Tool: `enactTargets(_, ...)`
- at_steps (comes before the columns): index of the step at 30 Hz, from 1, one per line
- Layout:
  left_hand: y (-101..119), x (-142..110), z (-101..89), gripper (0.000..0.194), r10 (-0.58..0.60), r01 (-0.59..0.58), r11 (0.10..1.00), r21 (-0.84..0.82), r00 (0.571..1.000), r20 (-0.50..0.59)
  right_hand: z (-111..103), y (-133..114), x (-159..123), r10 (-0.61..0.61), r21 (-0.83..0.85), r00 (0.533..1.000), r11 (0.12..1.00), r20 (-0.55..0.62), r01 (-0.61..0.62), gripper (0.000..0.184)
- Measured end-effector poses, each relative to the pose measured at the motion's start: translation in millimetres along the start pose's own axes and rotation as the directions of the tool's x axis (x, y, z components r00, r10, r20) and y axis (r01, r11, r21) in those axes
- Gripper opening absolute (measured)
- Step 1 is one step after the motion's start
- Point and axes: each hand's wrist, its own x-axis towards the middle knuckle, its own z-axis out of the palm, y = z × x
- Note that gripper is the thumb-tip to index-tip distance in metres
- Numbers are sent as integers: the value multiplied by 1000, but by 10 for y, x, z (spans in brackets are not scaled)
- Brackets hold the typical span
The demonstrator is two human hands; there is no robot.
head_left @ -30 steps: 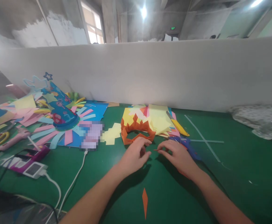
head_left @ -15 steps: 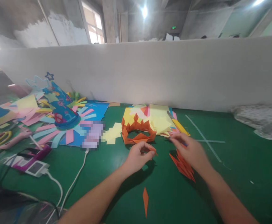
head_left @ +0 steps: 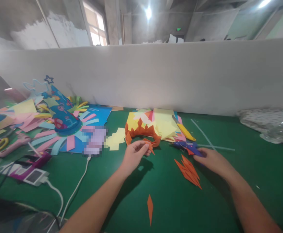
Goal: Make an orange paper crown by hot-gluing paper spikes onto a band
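Between the thumb and fingers of my left hand (head_left: 137,155) is a folded orange paper piece (head_left: 151,148), its pointed tip sticking out to the right. Just behind that hand stands an orange paper crown (head_left: 142,131), partly hidden by it. My right hand (head_left: 210,158) is closed around the handle of a blue glue gun (head_left: 185,146) with a red trigger; the nozzle points left. In front of the gun lies a small pile of orange folded paper pieces (head_left: 188,171). One single orange paper diamond (head_left: 150,209) rests nearer to me.
Paper sheets (head_left: 165,121) and a yellow utility knife (head_left: 186,131) lie behind the crown. To the left are a blue party hat (head_left: 65,113), a blurred-out phone-like item (head_left: 95,140), white cables (head_left: 77,191) and a pink glue gun (head_left: 15,145). Plastic wrapping (head_left: 278,129) sits at far right.
My right hand has left the orange paper, moved right and taken hold of the glue gun. My left hand now holds an orange piece and has shifted slightly left, towards the crown.
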Motion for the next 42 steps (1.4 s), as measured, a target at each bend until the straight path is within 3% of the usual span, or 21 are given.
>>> enactTargets(4, 10, 17, -35, 35, -16, 17, 1000, 19, 999, -38, -47, -204, -107, 14, 262, 1000, 965, 10, -16, 24)
enactTargets(7, 25, 27, -57, 35, -23, 26, 999, 48, 998, -60, -2, -380, -218, -127, 596, 978, 803, 162, 5, 17)
enactTargets(10, 39, 32, -69, 33, -19, 25, 996, 85, 997, -69, 71, -505, -298, -300, 754, 899, 655, 319, -50, 17)
enactTargets(14, 31, 38, -78, 33, 7, 7, 985, 171, 997, -80, 150, -573, -323, -358, 738, 850, 673, 388, -53, 23)
enactTargets(17, -1, 47, -94, 32, 45, -25, 972, 233, 996, -80, 196, -603, -315, -414, 751, 832, 661, 369, -4, 31)
enactTargets(30, -21, 41, -105, 30, 35, -7, 952, 307, 996, -87, 308, -609, -295, -453, 699, 836, 704, 310, 123, 47)
enactTargets(42, -17, 38, -97, 31, 8, 16, 960, 281, 996, -84, 299, -587, -293, -417, 687, 848, 721, 328, 89, 43)
